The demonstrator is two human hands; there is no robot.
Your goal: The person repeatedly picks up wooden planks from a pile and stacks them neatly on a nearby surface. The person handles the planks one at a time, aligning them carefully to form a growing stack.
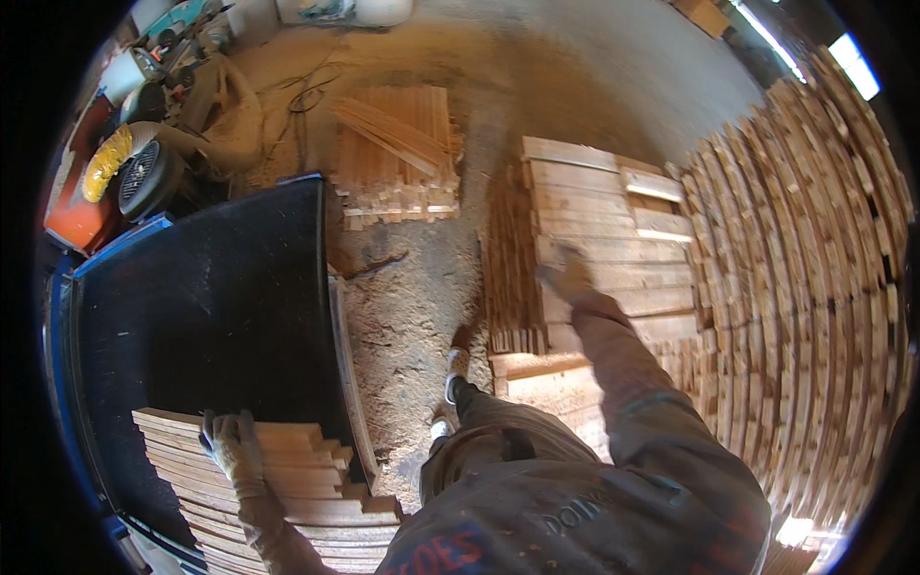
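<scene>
My left hand (232, 448), in a work glove, rests on a row of wooden slats (297, 479) lying side by side at the near end of a black machine bed (211, 297). Its fingers stretch apart over the farthest slat. Over to the right, my gloved right hand (569, 276) reaches across a stack of wooden boards (613, 244). It is somewhat smeared by motion, but thumb and fingers look spread, with nothing visible between them. Whether it touches the boards I cannot tell.
A tall stack of slats (795, 287) walls off the right side. A lower slat pile (398, 149) stands ahead on the floor. Sawdust covers the walkway (402, 335) between bed and boards. A motor (153, 179) and yellow hose (103, 165) sit at far left.
</scene>
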